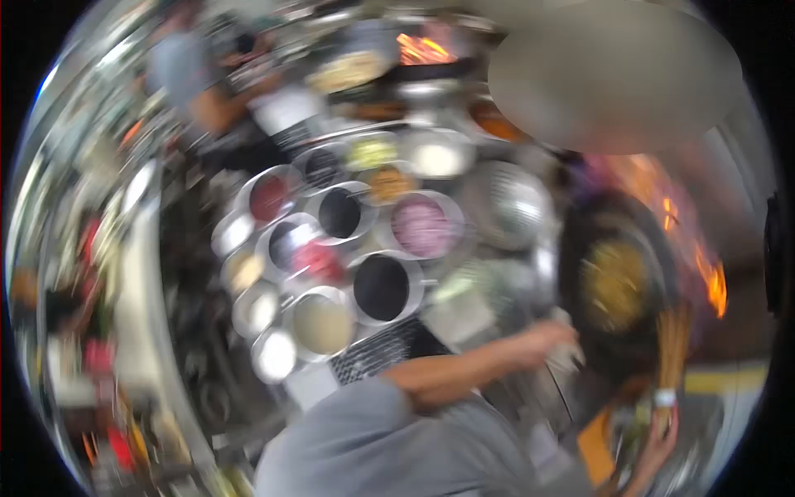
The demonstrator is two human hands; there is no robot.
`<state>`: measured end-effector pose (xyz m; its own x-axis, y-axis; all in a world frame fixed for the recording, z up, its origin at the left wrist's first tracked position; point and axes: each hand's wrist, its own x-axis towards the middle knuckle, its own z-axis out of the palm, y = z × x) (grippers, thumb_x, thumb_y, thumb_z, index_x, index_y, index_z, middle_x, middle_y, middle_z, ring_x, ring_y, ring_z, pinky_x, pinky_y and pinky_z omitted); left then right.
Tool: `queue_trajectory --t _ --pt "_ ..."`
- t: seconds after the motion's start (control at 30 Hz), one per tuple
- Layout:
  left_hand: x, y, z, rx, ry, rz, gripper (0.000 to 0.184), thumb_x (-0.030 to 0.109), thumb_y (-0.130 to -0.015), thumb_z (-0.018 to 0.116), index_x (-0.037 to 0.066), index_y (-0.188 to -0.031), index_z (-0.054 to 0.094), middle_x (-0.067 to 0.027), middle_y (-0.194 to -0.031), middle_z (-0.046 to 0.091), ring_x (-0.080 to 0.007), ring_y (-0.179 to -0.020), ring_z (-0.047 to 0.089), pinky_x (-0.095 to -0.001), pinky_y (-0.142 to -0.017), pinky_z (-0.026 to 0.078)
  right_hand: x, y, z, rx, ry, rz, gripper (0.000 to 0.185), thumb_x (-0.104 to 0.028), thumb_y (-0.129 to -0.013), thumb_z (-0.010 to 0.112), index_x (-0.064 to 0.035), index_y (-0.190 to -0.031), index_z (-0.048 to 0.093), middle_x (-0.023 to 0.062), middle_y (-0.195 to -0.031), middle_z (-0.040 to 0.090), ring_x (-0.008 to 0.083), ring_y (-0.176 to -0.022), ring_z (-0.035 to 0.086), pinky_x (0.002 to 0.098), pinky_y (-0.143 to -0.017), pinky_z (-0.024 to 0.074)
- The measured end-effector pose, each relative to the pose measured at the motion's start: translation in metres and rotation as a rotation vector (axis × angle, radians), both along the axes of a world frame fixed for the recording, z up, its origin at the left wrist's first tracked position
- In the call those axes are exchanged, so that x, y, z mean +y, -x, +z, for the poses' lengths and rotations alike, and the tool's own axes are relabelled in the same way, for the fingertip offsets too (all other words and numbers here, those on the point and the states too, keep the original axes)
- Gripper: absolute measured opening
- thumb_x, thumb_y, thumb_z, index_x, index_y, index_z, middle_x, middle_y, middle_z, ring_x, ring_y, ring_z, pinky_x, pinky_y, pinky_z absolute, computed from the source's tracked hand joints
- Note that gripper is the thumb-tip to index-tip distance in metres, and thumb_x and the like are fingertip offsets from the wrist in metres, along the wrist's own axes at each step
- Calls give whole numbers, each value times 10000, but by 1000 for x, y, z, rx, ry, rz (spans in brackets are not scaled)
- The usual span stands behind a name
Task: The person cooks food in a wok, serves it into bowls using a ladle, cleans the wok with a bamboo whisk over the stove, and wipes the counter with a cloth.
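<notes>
My left hand (548,344) is closed at the near-left side of a dark wok (580,319). A pale, cloth-like patch (566,352) shows by its fingers, but blur hides what it grips. Yellowish food (617,282) lies in the wok. At the lower right, my right hand (662,427) is wrapped round the bound end of a bamboo wok brush (674,356). The brush's splayed bristles point up toward the wok's near-right edge.
Flames (710,273) rise along the wok's far right side. Left of it stand several round pots, one with a purple-pink content (422,225), and a perforated metal strainer (517,203). Another person (186,74) stands at the upper left. More fire (424,50) burns at the back.
</notes>
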<state>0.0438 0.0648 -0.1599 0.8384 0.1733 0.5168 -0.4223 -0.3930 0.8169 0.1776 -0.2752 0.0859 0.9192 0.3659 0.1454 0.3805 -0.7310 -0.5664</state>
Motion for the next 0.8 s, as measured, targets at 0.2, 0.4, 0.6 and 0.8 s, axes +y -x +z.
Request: queue_trajectory --t 0.2,0.4,0.6,0.8 --pt "65 12 108 758 1418 -152 281 240 -915 615 52 -1123 629 -115 -1003 687 -274 -893 688 -428 -831 576 -33 93 -12 104 -485 -255 583 -25 -913 696 -35 -1469 523 59 -1217 648 71 -836 582 211 -677 486" --pt "127 -12 142 602 1402 -110 267 151 -909 567 -37 -1094 602 -179 -1048 696 -317 -919 702 -446 -866 584 -36 147 -69 128 -547 -370 573 31 -874 696 -1 -1428 553 65 -1193 659 97 -851 595 247 -727 511" --pt "177 -48 186 387 1293 -35 304 115 -891 544 -64 -1131 597 -181 -1072 692 -327 -961 699 -447 -876 580 -21 188 -122 244 -452 -530 528 16 -836 747 38 -1345 607 157 -1215 691 200 -1038 664 331 -931 521" --pt "255 -119 179 281 1032 137 213 131 -927 531 -29 -1061 578 -155 -958 659 -328 -825 687 -503 -772 609 0 205 -133 333 -461 -585 535 1 -803 785 53 -1311 625 198 -1165 711 236 -1077 677 349 -981 509"
